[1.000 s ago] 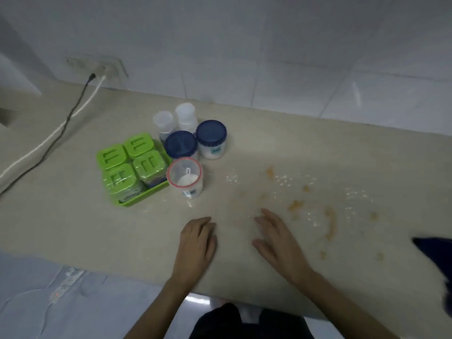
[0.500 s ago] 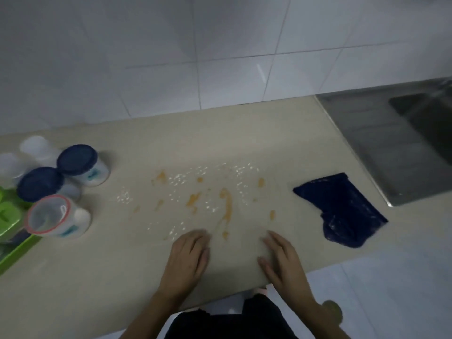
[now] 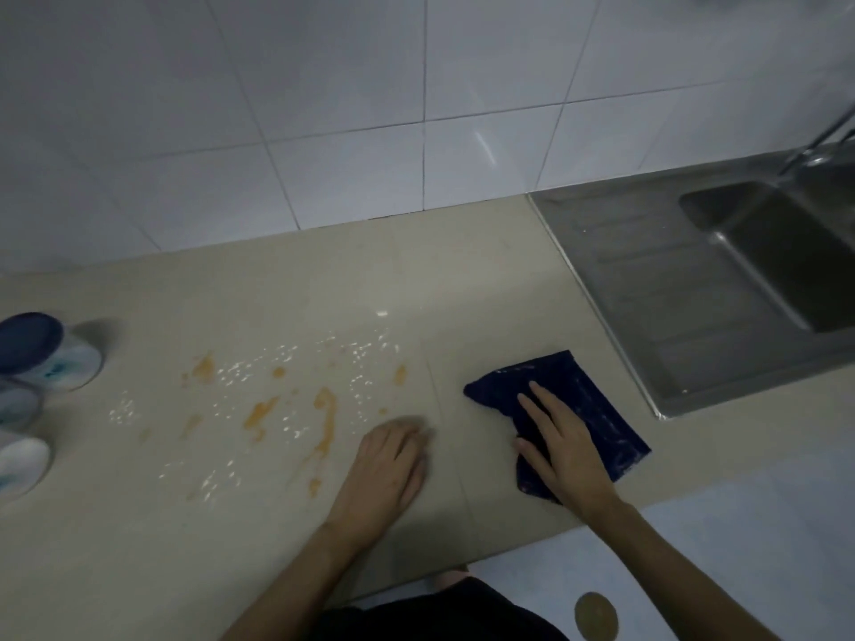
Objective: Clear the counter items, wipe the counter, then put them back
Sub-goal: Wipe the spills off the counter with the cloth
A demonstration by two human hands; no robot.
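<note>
Cloth (image 3: 597,400) under flat right hand (image 3: 566,448) | left hand (image 3: 386,474) on counter (image 3: 324,279)

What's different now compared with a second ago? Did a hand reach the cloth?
Yes. The right hand has moved right and now lies flat on the dark blue cloth, not yet gripping it. The view swung right, bringing the steel sink in. The left hand stays flat on the counter; the orange spill and the jars are unchanged.

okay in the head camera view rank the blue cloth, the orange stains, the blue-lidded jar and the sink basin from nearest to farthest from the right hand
1. Blue cloth, under the right hand.
2. Orange stains, left, past the left hand.
3. Sink basin, far right, toward the wall.
4. Blue-lidded jar, far left edge.
</note>
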